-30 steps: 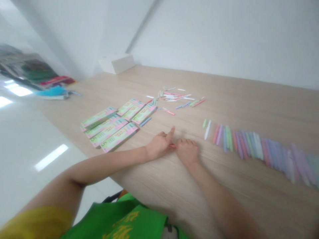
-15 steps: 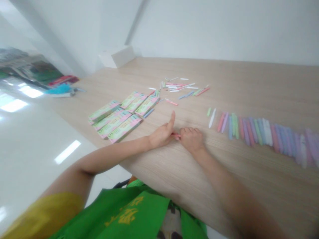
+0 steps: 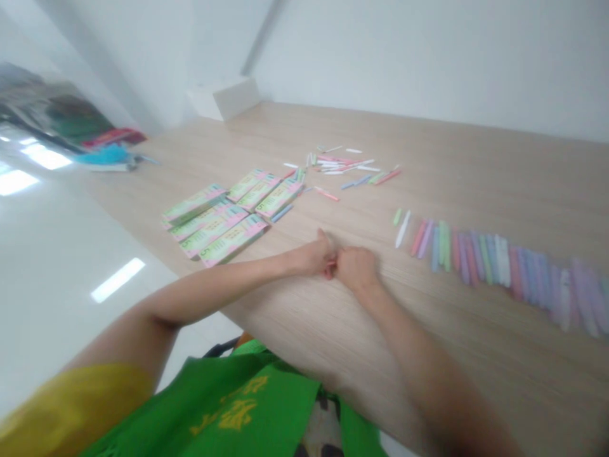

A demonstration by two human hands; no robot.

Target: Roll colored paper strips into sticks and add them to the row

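Over the bench [image 3: 304, 324], left hand [image 3: 310, 256] and right hand [image 3: 358, 265] curl together, contents indistinct; stick row [image 3: 504, 263] lies rightward, nearer the latter, axes fore-and-aft.

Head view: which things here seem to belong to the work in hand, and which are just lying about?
Likely in use:
- reddish stick, mostly hidden between left hand and right hand
- row of coloured sticks
- scattered sticks
- printed boxes

Apparently just lying about:
- white box by the wall
- blurred blue item
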